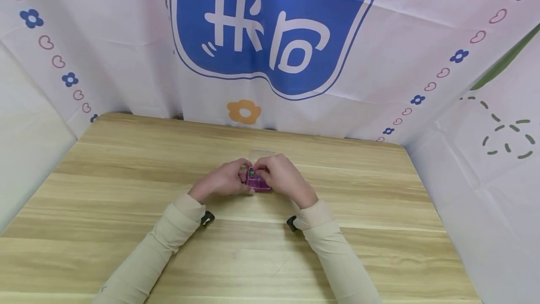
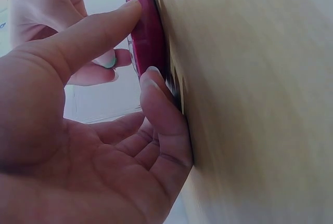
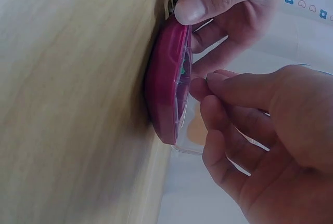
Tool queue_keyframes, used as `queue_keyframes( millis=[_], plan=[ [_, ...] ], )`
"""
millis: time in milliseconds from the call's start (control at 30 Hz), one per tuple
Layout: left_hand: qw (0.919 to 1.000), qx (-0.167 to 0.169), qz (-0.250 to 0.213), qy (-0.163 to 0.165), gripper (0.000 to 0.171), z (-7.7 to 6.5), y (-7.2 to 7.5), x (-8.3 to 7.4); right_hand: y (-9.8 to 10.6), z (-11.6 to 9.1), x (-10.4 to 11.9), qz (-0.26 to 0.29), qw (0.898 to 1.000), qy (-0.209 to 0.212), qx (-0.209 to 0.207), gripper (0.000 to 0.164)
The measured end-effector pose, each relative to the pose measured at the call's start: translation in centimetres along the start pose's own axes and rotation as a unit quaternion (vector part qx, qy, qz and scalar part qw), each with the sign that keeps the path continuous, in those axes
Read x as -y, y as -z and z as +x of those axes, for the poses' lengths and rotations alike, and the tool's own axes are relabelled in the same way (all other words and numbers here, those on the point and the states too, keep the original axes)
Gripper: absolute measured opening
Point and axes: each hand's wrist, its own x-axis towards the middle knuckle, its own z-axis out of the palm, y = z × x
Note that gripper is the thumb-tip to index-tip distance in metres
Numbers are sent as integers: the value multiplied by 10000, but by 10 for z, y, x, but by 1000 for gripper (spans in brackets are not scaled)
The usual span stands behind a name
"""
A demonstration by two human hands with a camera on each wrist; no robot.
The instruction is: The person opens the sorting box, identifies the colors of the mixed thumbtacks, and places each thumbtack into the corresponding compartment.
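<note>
A small magenta pill box [image 1: 258, 183] with divided compartments sits on the wooden table, its clear lid [image 1: 261, 154] standing open at the far side. My left hand [image 1: 225, 179] holds the box, thumb along its near side and fingers at its left end. Inside one compartment lies a small green piece [image 1: 251, 172]. Over the box, my right hand [image 1: 280, 177] pinches a tiny green item [image 2: 111, 64] between thumb and index finger; the fingertips mostly hide it. In the right wrist view, the pill box [image 3: 164, 83] shows its side and the pinching fingertips lie just off its open face.
The wood-grain table [image 1: 253, 257] spreads around both forearms. A white printed cloth [image 1: 202, 93] hangs behind the table's far edge, with more white cloth [image 1: 476, 177] along the right side. Dark wrist straps [image 1: 207, 218] show under the sleeves.
</note>
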Motion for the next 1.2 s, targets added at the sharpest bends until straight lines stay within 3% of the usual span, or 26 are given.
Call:
queue_keyframes(
  millis=[1200],
  plan=[
    [9999, 45, -85, 74, 71, -2, 1, -3, 0, -1, 0, 153, 9998, -58, 70, 16]
  ],
)
